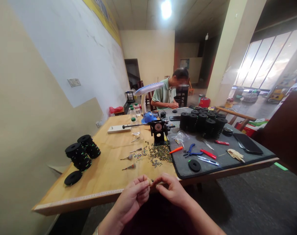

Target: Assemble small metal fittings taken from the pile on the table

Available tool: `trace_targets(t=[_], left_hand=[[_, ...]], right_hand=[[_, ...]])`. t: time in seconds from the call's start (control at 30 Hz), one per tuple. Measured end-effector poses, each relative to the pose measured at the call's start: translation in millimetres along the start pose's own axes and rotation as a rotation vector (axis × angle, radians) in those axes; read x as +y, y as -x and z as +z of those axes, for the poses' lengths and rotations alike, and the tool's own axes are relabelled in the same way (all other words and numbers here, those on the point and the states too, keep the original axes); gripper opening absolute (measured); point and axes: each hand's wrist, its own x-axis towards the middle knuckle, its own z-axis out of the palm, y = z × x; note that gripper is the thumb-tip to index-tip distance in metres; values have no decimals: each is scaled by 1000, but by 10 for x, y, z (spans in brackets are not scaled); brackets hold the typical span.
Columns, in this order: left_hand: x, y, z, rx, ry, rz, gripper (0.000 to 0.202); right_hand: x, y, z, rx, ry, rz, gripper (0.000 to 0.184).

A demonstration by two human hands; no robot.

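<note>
My left hand (132, 195) and my right hand (170, 189) meet just above the front edge of a wooden table (101, 176). Their fingertips pinch a tiny dark piece (152, 180), too small to identify. A scattered pile of small dark-and-gold tubular pieces (158, 156) lies beyond my hands, near the edge of a grey mat (178, 166). Several small tufted tools (128, 167) rest to its left. Neither hand touches the pile.
Stacked black spools (82, 153) and a black disc (73, 178) sit at the table's left. A small hand-cranked winder (159, 130) stands at the far end of the mat, with more spools (202, 122) and pliers (192, 150). A seated co-worker (164, 94) works beyond.
</note>
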Motion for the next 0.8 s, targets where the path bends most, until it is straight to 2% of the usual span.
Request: trace_targets(t=[0.2, 0.6, 0.8], left_hand=[[-2, -15, 1, -3, 2, 0, 32], [-14, -10, -24, -5, 38, -7, 33], [3, -7, -24, 31, 55, 28, 33]], right_hand=[[-92, -62, 39, 32, -9, -5, 10], [-113, -78, 59, 58, 26, -19, 10], [-50, -57, 70, 33, -41, 11, 13]])
